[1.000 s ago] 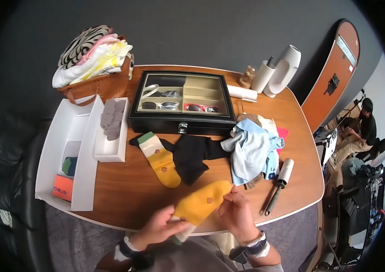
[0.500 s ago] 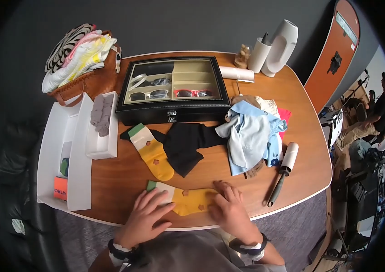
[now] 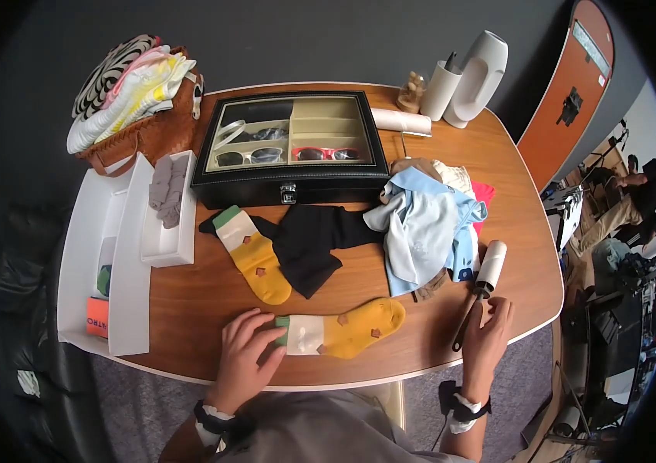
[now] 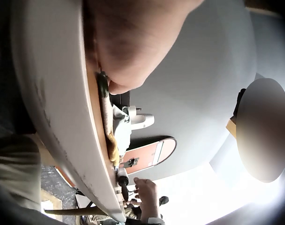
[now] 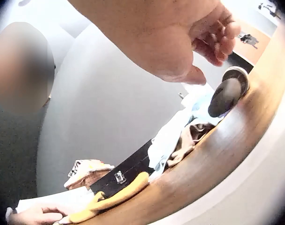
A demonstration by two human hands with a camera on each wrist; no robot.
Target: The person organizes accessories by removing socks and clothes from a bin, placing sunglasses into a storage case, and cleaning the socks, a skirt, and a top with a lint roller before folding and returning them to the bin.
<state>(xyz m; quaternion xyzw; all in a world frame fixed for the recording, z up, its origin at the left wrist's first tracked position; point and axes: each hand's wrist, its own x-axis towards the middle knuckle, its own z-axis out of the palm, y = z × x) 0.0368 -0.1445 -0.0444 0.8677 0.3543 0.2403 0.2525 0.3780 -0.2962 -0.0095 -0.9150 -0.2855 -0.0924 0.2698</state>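
Now, your hands and what lies round them:
Left hand: your left hand (image 3: 247, 356) lies flat with the fingers spread and near straight, pressing the green-and-white cuff end of the yellow sock (image 3: 341, 330); it grips nothing.
Yellow sock: it lies flat along the near edge of the table (image 3: 197, 309), cuff to your left and toe to your right, with small brown marks on the yellow part; in the right wrist view it shows as a yellow strip (image 5: 115, 194) on the wood.
Right hand: your right hand (image 3: 488, 334) is at the table's near right edge, fingers loosely bent just above the handle end of the lint roller (image 3: 481, 287); whether they touch it, you cannot tell from these views. It clasps nothing.
Lint roller: it lies slantwise, white roll away from you, dark handle toward your right hand.
Second sock: a matching sock (image 3: 251, 255) lies further in, partly over a black garment (image 3: 309, 242).
Blue clothes: a light blue heap (image 3: 424, 231) sits just left of the roller.
Glasses case: a black box (image 3: 291, 145) with a clear lid stands behind the socks.
White tray: a tray (image 3: 104, 255) lies at your left.
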